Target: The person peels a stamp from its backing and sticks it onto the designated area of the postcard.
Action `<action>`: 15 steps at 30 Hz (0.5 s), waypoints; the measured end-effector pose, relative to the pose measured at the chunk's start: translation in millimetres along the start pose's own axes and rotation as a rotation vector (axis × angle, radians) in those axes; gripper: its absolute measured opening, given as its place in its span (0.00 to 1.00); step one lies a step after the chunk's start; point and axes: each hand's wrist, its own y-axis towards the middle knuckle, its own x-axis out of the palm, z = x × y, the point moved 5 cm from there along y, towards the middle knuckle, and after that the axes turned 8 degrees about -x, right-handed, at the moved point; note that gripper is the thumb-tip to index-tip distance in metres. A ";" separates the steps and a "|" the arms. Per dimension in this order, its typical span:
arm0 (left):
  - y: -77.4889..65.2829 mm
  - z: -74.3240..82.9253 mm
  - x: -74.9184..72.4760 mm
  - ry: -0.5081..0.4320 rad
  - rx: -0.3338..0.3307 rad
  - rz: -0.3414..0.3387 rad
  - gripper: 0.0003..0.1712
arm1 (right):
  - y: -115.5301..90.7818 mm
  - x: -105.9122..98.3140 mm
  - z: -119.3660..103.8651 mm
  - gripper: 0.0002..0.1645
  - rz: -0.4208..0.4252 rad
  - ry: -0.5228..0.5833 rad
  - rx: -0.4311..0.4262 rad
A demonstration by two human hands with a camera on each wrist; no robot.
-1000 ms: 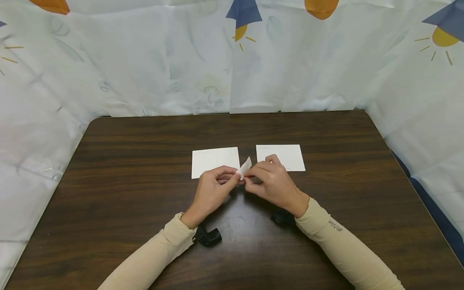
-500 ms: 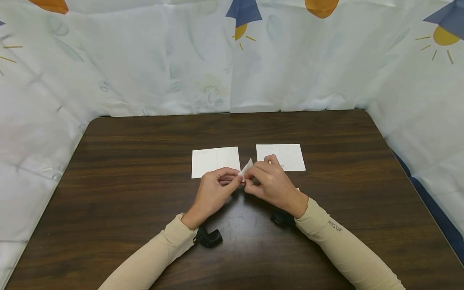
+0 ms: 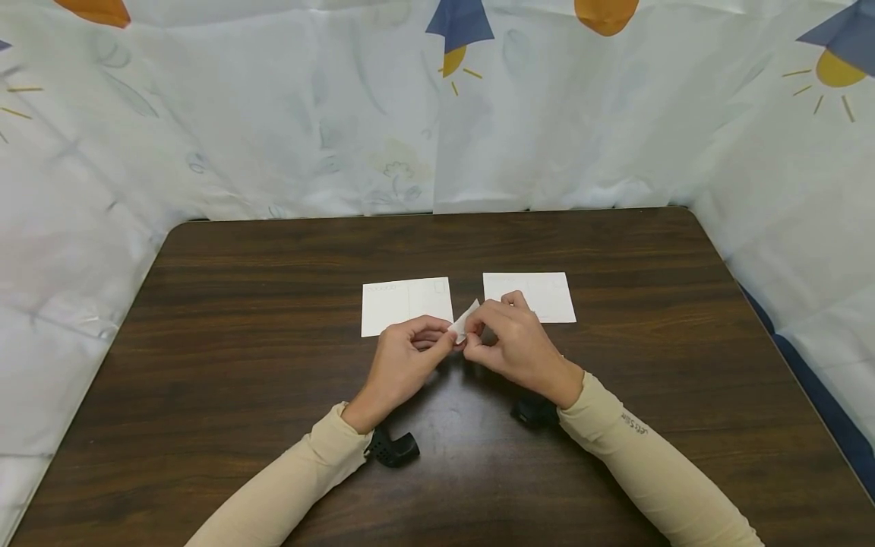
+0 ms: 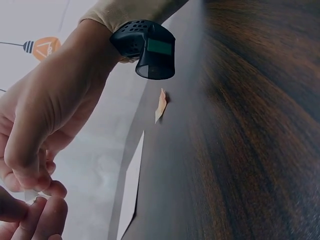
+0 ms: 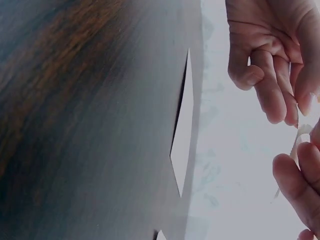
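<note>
Both hands meet over the table around a small white slip of paper (image 3: 465, 322), which stands up between the fingertips. My left hand (image 3: 403, 357) pinches its lower left side between thumb and forefinger. From the other side, my right hand (image 3: 516, 342) pinches at its right edge. In the right wrist view part of the slip (image 5: 304, 131) looks thin and curled between the fingertips. Behind the hands lie two white cards with faint printed lines, the left card (image 3: 403, 300) and the right card (image 3: 547, 292), the right one partly covered by my right hand.
A small pale scrap (image 4: 161, 106) lies on the brown wooden table (image 3: 273, 425), near my right wrist. Each wrist wears a black camera mount, such as the left mount (image 3: 395, 448). White patterned sheeting (image 3: 307, 114) surrounds the table's back and sides.
The slip leans further to the right than before. My right fingertips have shifted slightly right, while the left hand stays nearly still. Both cards lie unmoved.
</note>
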 end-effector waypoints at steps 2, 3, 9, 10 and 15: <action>-0.1 -0.1 -0.2 -0.008 -0.004 -0.005 0.07 | -0.1 -0.6 1.2 0.10 0.004 0.017 0.018; -0.1 -0.2 -0.2 -0.012 -0.006 -0.008 0.07 | -0.3 -1.1 1.8 0.11 0.004 0.027 0.030; 0.2 2.0 -0.5 -0.061 -0.023 -0.033 0.08 | -0.3 -4.0 4.3 0.10 0.009 0.075 0.091; 0.2 2.4 -0.7 -0.070 -0.029 -0.037 0.08 | -0.2 -4.5 4.5 0.10 0.012 0.085 0.101; -0.4 2.3 -0.5 -0.100 -0.055 -0.065 0.09 | -1.0 -7.2 7.5 0.10 0.040 0.166 0.174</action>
